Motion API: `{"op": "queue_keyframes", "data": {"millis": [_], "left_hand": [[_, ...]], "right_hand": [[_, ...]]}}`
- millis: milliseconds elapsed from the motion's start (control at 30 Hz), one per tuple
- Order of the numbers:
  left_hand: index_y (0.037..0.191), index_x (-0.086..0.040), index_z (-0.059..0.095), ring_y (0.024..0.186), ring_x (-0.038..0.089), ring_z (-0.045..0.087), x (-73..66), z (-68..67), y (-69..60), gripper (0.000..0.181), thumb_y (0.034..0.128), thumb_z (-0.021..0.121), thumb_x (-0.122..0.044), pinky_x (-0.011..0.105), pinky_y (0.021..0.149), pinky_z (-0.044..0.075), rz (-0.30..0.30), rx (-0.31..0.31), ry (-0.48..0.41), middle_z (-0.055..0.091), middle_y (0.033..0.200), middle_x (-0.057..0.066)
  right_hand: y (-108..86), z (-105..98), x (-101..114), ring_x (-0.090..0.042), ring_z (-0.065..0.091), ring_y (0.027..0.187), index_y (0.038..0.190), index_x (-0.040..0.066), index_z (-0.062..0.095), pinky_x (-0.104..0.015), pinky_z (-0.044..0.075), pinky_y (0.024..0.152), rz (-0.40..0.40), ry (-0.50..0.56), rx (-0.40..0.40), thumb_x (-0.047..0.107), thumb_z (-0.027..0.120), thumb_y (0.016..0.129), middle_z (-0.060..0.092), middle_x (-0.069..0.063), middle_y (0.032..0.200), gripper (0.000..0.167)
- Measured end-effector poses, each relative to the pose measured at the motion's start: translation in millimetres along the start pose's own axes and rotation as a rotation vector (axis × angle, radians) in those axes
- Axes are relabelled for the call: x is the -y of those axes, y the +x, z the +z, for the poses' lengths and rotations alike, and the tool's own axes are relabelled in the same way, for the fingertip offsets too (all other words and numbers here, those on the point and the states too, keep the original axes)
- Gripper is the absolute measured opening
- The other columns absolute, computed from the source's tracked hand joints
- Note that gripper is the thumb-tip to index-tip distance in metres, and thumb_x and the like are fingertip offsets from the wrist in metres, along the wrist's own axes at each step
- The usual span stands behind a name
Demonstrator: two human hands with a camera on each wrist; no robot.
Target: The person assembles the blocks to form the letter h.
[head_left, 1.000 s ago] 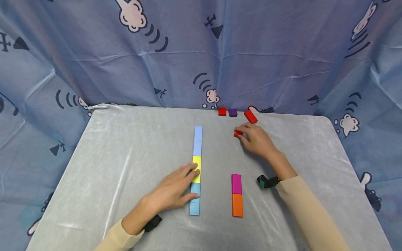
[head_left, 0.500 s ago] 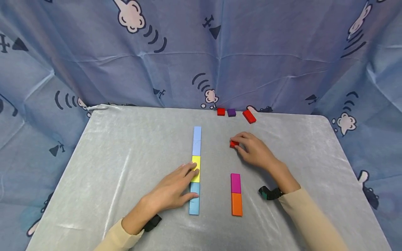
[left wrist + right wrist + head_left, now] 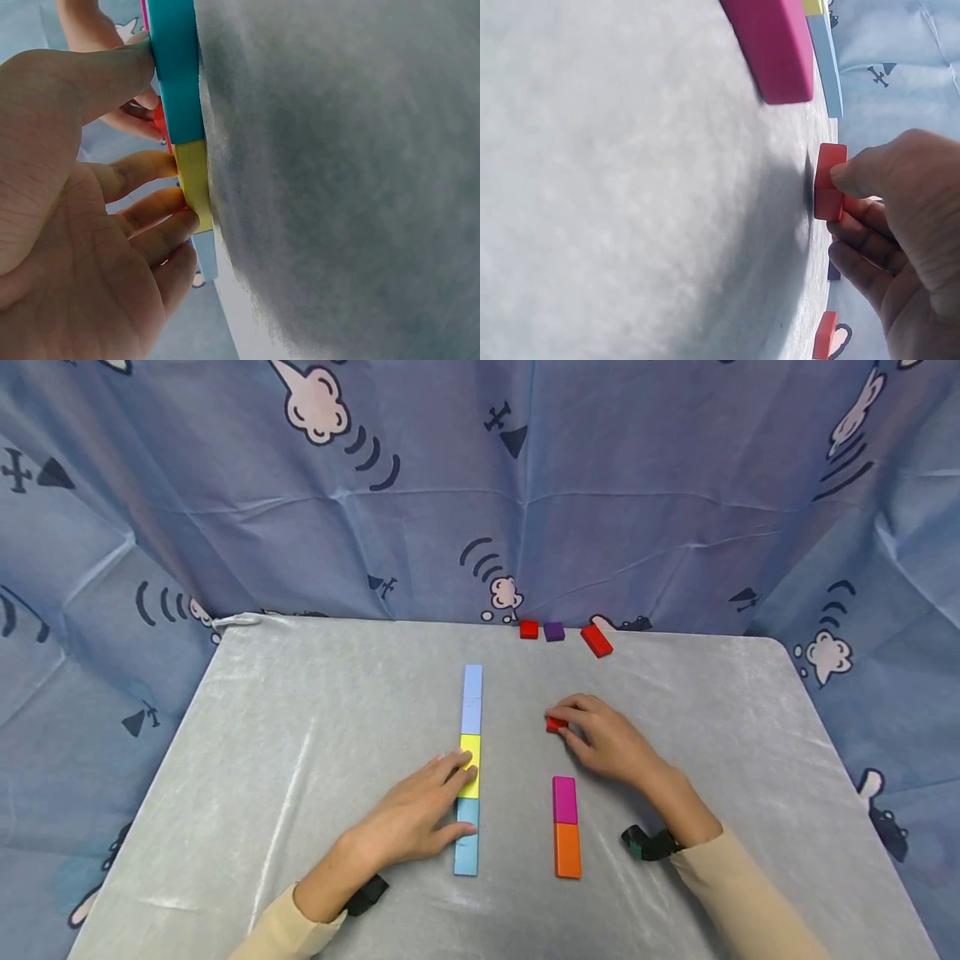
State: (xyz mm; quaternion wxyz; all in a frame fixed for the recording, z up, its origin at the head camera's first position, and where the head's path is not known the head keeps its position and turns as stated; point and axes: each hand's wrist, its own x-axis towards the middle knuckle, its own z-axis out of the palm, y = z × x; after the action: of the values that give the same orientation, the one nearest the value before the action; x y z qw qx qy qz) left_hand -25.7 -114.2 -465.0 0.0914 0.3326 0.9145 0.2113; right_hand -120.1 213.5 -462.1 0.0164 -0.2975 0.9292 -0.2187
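Observation:
A row of flat blocks runs away from me near the table's middle: light blue [image 3: 466,857], yellow [image 3: 470,742] and periwinkle [image 3: 472,702]. My left hand [image 3: 405,818] rests at the row's left side, fingertips on the yellow block and thumb on the light-blue one; its fingers look relaxed in the left wrist view. To the right of the row, my right hand [image 3: 611,739] pinches a small red block [image 3: 831,161] between thumb and fingers. It is just above or on the cloth; which, I cannot tell. Nearer me lie a magenta block [image 3: 566,800] and an orange block [image 3: 567,852], end to end.
Along the table's back edge sit a small red cube-like block [image 3: 528,629], a purple block [image 3: 554,632] and a tilted longer red block [image 3: 597,641]. Grey cloth covers the table [image 3: 360,693]. A blue patterned curtain [image 3: 420,485] hangs behind and at both sides.
My right hand has moved toward me and slightly left with the red block, from near the back edge to just beyond the magenta block. The left hand stays in place.

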Motion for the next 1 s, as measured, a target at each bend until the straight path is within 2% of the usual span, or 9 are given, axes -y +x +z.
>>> {"op": "queue_keyframes", "data": {"millis": [267, 533, 1000], "left_hand": [[0.153, -0.002, 0.052, 0.157, 0.032, 0.041, -0.5, -1.0, -0.8, 0.072, 0.0992, 0.074, -0.043, 0.043, 0.134, 0.032, -0.001, 0.002, 0.001, 0.044, 0.166, 0.019], [0.154, -0.001, 0.051, 0.157, 0.032, 0.041, -0.7, -1.4, -0.5, 0.072, 0.0992, 0.074, -0.042, 0.043, 0.134, 0.031, 0.009, -0.003, -0.004, 0.044, 0.165, 0.019], [0.154, -0.002, 0.050, 0.157, 0.032, 0.041, 0.0, -0.4, 0.2, 0.073, 0.0991, 0.074, -0.043, 0.043, 0.134, 0.032, 0.004, 0.006, 0.002, 0.044, 0.165, 0.018]], "right_hand": [[-9.7, 1, 7, -0.030, 0.067, 0.117, 0.131, 0.007, 0.074, -0.054, 0.059, 0.107, -0.014, -0.002, 0.023, 0.005, 0.072, 0.097, 0.071, -0.012, 0.125, 0.034], [-21.2, 3, 11, -0.026, 0.069, 0.112, 0.126, 0.006, 0.077, -0.050, 0.061, 0.101, -0.077, -0.019, -0.015, 0.003, 0.075, 0.094, 0.073, -0.009, 0.121, 0.032], [-36.2, 5, 17, -0.024, 0.070, 0.112, 0.126, 0.006, 0.077, -0.048, 0.061, 0.101, -0.146, -0.043, -0.007, 0.005, 0.076, 0.094, 0.073, -0.007, 0.121, 0.032]]}}
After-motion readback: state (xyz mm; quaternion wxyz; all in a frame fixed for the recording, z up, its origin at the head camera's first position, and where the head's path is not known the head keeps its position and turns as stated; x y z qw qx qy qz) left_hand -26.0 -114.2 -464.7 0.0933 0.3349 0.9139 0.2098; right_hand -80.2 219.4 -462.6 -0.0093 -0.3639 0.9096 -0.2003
